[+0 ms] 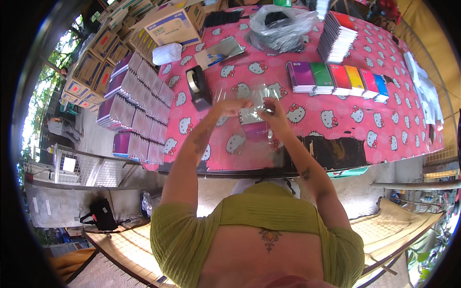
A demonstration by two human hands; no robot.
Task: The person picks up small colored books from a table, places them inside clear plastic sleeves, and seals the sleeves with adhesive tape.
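Both hands up over the near tabletop (336, 125): my left hand (234, 106) pinches the clear sleeve (254, 108) at its left edge, my right hand (270, 111) pinches its right, so it lies between the grips, long axis across. It's glossy and see-through, something silvery inside. Beyond sit a tape dispenser (198, 87) and coloured notebooks (338, 79).

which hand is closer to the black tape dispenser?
Left. The left hand is just right of the black tape dispenser; the right hand is farther right, across the clear plastic sleeve both hands grip.
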